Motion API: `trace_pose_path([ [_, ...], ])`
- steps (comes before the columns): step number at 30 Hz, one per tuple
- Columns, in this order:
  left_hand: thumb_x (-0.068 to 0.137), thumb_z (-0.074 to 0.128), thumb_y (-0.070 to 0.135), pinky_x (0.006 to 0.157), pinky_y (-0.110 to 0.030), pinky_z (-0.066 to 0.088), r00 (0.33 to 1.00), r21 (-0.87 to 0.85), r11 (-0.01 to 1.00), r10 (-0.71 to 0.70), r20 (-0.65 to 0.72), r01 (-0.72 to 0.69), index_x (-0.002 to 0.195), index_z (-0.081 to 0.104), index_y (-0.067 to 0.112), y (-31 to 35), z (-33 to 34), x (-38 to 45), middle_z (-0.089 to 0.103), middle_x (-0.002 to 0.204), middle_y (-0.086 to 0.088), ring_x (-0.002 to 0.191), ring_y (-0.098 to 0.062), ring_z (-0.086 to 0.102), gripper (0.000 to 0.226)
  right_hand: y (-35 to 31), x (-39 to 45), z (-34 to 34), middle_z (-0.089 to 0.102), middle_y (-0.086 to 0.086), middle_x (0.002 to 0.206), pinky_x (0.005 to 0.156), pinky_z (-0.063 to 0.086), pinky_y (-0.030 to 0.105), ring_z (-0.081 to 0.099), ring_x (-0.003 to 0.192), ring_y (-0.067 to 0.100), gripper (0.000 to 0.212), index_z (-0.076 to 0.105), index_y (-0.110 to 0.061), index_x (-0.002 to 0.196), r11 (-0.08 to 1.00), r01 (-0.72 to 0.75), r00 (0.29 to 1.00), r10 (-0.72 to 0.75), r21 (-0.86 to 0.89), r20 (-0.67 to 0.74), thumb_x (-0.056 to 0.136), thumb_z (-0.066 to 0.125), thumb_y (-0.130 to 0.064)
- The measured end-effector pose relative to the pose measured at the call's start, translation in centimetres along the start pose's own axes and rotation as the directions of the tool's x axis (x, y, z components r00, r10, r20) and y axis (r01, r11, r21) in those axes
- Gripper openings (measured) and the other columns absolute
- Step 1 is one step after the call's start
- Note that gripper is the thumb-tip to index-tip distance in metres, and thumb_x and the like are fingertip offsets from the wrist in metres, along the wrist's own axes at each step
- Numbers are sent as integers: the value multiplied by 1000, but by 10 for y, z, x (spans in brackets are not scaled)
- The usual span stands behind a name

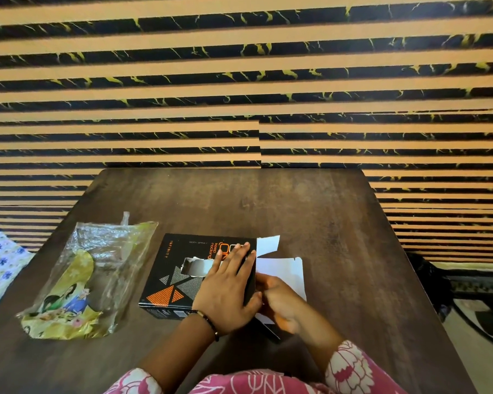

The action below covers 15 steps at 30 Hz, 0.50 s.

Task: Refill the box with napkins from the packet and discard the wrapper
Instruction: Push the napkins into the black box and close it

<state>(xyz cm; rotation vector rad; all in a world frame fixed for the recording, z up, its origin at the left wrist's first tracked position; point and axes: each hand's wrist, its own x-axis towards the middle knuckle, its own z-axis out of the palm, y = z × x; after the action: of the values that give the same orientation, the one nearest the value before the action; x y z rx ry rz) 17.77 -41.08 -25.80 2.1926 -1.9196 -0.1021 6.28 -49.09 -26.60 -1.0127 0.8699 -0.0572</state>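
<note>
Crinkly glossy plastic wrapper [88,277], cardboard box [180,277]

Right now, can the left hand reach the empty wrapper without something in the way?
Probably yes. The left hand lies flat on the box, and the wrapper lies to its left on the table with only bare tabletop between box and wrapper.

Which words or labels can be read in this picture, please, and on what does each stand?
"INFINITY": top of the black cardboard box with orange triangles, along its left edge.
"keep rocking": same box top, orange, partly under the left hand.
Small white line on the box top: too small to read.
Crumpled yellow plastic wrapper: no readable text.
</note>
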Motion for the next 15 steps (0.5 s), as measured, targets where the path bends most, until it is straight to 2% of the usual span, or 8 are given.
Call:
trace_pose_path([
  [4, 78, 39, 52, 116, -34, -5, 999, -3, 1000, 15, -32, -15, 142, 26, 15, 1, 3, -4, 22, 153, -5, 142, -18, 18, 75, 8, 9, -18, 67, 5, 105, 81, 52, 27, 63, 98, 17, 35, 57, -10, 120, 958, 108, 972, -46, 264, -229, 94, 38, 3],
  [6, 78, 40, 51, 116, -35, -4, 999, -7, 1000, 21, -43, -21, 142, 28, 15, 2, 3, -5, 24, 153, -5, 141, -18, 19, 75, 11, 15, -20, 65, 7, 111, 83, 52, 28, 62, 103, 18, 37, 54, -10, 124, 939, 110, 975, -39, 326, -217, 93, 39, 4],
  [9, 77, 38, 52, 116, -37, -8, 999, -28, 999, 29, -37, -30, 144, 23, 16, 5, 2, -7, 17, 155, -3, 143, -16, 11, 77, 10, 18, -13, 62, 5, 121, 87, 51, 31, 58, 112, 21, 39, 54, -17, 125, 951, 64, 998, -52, 303, -46, 94, 38, 2],
  [11, 77, 39, 52, 117, -37, -7, 999, -30, 999, 33, -37, -34, 144, 24, 17, 6, 2, -9, 17, 155, -2, 143, -15, 10, 77, 9, 18, -11, 62, 4, 119, 87, 52, 32, 59, 110, 21, 39, 54, -19, 122, 957, 48, 999, -52, 285, 7, 94, 37, 3],
  [13, 78, 39, 52, 118, -38, -2, 999, -31, 999, 34, -32, -35, 144, 23, 17, 6, 4, -11, 16, 155, -1, 143, -13, 9, 76, 9, 20, -14, 64, 9, 117, 90, 51, 34, 60, 108, 22, 39, 58, -15, 119, 966, 91, 995, -81, 241, -52, 92, 39, 6],
  [15, 81, 37, 53, 117, -34, -7, 999, -33, 999, 40, -26, -41, 145, 20, 18, 5, 6, -12, 14, 156, 0, 143, -12, 6, 75, 6, 20, -20, 67, 15, 112, 89, 51, 33, 64, 100, 22, 34, 63, -8, 110, 969, 172, 967, -131, 179, -220, 90, 41, 7],
])
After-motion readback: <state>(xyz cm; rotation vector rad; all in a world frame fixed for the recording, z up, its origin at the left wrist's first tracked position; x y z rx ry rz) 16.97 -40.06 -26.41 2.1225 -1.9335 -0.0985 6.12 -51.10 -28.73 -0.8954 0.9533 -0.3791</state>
